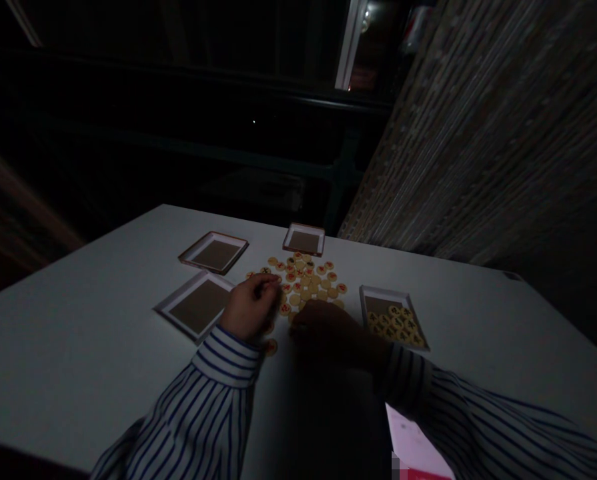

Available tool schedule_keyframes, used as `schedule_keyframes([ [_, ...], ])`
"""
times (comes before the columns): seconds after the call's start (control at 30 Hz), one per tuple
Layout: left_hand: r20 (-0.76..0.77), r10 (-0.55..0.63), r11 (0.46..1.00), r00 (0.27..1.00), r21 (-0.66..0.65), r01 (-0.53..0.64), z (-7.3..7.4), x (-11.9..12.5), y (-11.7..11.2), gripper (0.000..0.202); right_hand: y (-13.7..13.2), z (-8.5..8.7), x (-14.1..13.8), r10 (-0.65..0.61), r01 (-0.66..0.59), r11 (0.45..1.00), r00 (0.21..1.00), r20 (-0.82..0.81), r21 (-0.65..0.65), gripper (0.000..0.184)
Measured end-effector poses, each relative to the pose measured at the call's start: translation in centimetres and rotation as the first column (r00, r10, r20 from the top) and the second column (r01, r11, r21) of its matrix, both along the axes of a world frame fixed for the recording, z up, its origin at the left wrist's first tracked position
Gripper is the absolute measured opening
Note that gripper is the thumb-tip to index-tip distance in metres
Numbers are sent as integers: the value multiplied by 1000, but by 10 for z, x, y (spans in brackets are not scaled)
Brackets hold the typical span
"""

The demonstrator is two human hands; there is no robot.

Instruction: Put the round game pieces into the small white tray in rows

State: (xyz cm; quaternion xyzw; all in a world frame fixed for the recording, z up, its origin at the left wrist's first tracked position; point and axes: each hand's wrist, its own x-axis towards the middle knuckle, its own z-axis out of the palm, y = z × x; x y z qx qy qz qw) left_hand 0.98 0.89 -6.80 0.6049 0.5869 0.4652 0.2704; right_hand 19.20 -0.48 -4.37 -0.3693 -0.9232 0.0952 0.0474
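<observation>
The loose discs (305, 293) lie piled at the centre of the frame, w/ the L hand (251, 303) curled at their left side & the R hand (323, 330), v. dark, over their lower edge; I can't tell if either grasps a disc. IMO it is best to pinch each disc by its rim, one at a time, b/c poor light makes the red or dark marks hard to read. They are round, flat, pale, maybe wood, while the shallow tray (378, 305), right of centre, has thin straight walls & matt brown base.
</observation>
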Motion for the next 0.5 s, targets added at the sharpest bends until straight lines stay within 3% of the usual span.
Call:
schedule_keyframes([
  [0.27,-14,3,1000,1000,8,-3,-1,0,0,31,-2,0,-1,-15,16,1000,999,47,-21,20],
  [0.5,-46,2,1000,999,5,-2,0,-1,0,31,5,-1,17,31,-29,999,988,-151,11,25],
])
